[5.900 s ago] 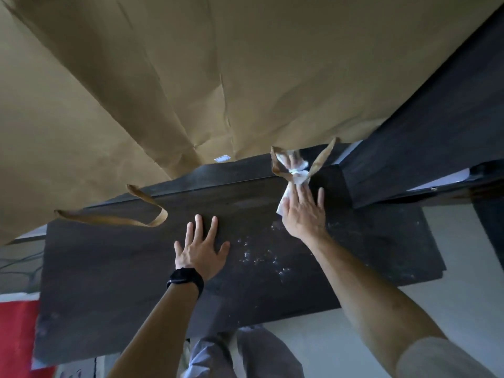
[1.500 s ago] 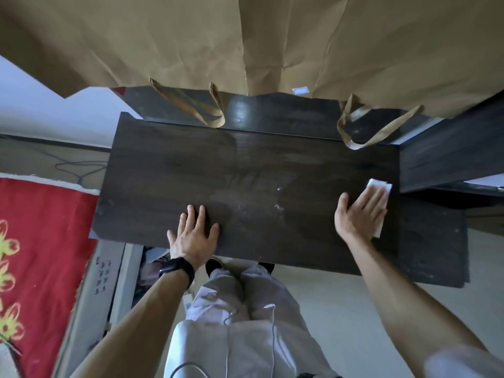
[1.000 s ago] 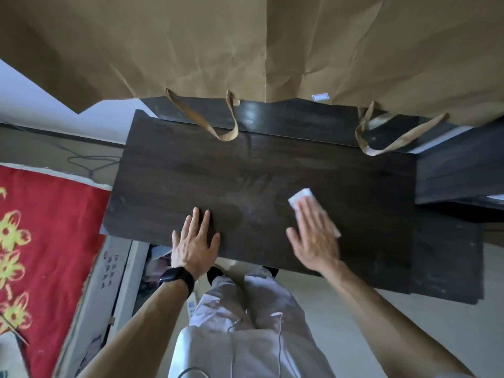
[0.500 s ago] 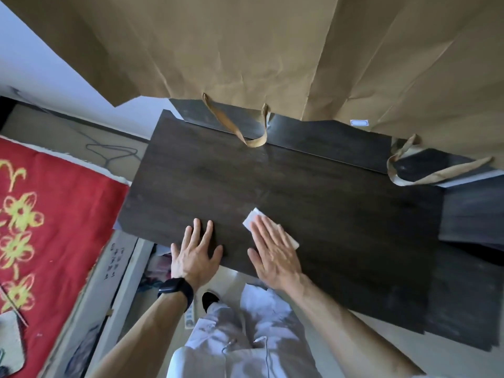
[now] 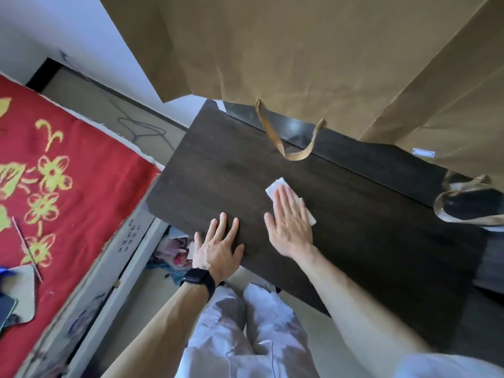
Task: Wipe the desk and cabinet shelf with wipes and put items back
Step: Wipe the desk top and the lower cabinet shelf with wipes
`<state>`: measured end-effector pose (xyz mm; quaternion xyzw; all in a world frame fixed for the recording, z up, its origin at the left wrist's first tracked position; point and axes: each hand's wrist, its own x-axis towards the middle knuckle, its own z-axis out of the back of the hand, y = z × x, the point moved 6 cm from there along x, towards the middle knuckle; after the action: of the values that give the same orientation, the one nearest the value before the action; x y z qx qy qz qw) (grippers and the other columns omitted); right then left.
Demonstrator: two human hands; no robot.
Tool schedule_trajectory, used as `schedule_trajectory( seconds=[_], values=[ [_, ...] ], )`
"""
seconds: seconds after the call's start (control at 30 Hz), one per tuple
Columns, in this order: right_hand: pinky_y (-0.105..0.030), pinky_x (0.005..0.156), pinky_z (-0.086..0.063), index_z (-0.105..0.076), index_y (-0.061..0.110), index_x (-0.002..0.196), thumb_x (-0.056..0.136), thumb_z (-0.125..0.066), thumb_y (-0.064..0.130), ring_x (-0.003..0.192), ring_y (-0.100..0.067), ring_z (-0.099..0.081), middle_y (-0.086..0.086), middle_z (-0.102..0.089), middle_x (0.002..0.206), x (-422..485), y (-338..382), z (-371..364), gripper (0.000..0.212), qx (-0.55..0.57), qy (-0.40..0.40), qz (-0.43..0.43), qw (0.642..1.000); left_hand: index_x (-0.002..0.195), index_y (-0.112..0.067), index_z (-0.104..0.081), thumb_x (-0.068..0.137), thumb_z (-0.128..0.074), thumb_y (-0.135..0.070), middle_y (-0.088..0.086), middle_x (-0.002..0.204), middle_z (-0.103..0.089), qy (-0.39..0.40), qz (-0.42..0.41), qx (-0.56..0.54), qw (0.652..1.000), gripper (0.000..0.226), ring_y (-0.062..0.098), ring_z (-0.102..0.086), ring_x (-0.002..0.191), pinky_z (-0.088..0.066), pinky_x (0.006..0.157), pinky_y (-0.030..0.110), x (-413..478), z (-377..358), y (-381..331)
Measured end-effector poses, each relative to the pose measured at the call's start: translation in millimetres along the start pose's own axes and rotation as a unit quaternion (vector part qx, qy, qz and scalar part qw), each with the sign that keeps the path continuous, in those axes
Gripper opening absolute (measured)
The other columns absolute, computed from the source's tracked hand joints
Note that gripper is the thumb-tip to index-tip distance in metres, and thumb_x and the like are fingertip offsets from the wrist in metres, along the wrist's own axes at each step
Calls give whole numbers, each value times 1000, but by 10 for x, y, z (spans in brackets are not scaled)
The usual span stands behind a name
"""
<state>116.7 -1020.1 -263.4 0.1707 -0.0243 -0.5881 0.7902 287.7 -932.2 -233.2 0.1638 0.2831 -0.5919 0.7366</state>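
The right hand presses flat, fingers straight, on the white wipe; the left hand braces flat on the dark surface. Overlapping strokes with even pressure would serve best.

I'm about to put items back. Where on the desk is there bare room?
Bare desk lies left of the left hand and right of the wipe under the right hand. Crowded along the back, where paper bag handles hang.
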Motion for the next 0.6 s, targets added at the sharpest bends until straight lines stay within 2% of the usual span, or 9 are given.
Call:
schedule_trajectory(
  seconds=[0.1, 0.17, 0.23, 0.3, 0.37, 0.43, 0.5, 0.6],
  values=[
    [-47, 119, -20, -16, 10, 155, 102, -29, 43, 151, -16, -3, -4, -8, 164, -659, 242, -123, 63, -3, 68, 135, 988, 159, -37, -2, 102, -32, -51, -5, 168, 9, 7, 0, -11, 1000, 66, 20, 3, 155, -11, 121, 57, -8, 5, 23],
    [-45, 117, -25, -15, 12, 155, 102, -29, 43, 151, -14, -4, -1, -7, 164, -996, -2, -87, 63, -21, 93, 173, 980, 159, -37, -1, 102, -32, -49, -5, 168, 11, 8, -2, -22, 1000, 66, 20, 5, 155, -11, 121, 58, -13, -12, 28],
    [-45, 118, -21, -13, 11, 155, 102, -28, 43, 151, -15, -4, -2, -6, 164, -1023, -426, 32, 64, -37, 86, 125, 988, 159, -37, -1, 102, -32, -49, -5, 168, 12, -2, -1, -33, 999, 67, 21, 6, 155, -12, 120, 58, -17, -35, 21],
    [-46, 120, -18, -11, 8, 155, 101, -24, 44, 151, -17, -4, -6, -6, 164, -773, -747, 130, 66, -46, 73, 35, 996, 159, -37, -1, 102, -33, -49, -5, 168, 12, -15, 6, -46, 999, 67, 21, 6, 155, -13, 120, 58, -16, -58, 11],
    [-48, 120, -19, -8, 7, 155, 100, -19, 47, 151, -19, -4, -8, -5, 163, -414, -785, 181, 69, -39, 48, -38, 997, 159, -36, -1, 102, -32, -49, -5, 168, 11, -20, 15, -54, 998, 67, 22, 7, 155, -13, 120, 58, -29, -95, -11],
    [-48, 121, -16, -3, 8, 155, 100, -15, 48, 151, -19, 0, -8, -1, 163, -34, -573, 150, 69, -24, 33, -67, 997, 159, -36, -1, 102, -31, -50, -4, 168, 12, -17, 22, -57, 998, 67, 23, 7, 155, -12, 121, 57, -24, -93, -41],
    [-47, 122, -10, -2, 8, 155, 100, -11, 48, 151, -18, 5, -7, 2, 163, 260, -168, 51, 69, -25, 44, -27, 998, 160, -36, -1, 103, -30, -50, -5, 168, 12, -8, 17, -63, 998, 66, 22, 7, 155, -11, 121, 57, -17, -48, -34],
    [-45, 123, -4, -3, 11, 155, 101, -13, 47, 150, -13, 11, -3, 5, 163, 235, 528, -148, 66, -20, 79, 105, 991, 161, -30, -8, 103, -34, -47, -6, 168, 4, -18, 10, -50, 999, 65, 19, -1, 155, -12, 122, 51, -63, 4, 141]
  ],
)
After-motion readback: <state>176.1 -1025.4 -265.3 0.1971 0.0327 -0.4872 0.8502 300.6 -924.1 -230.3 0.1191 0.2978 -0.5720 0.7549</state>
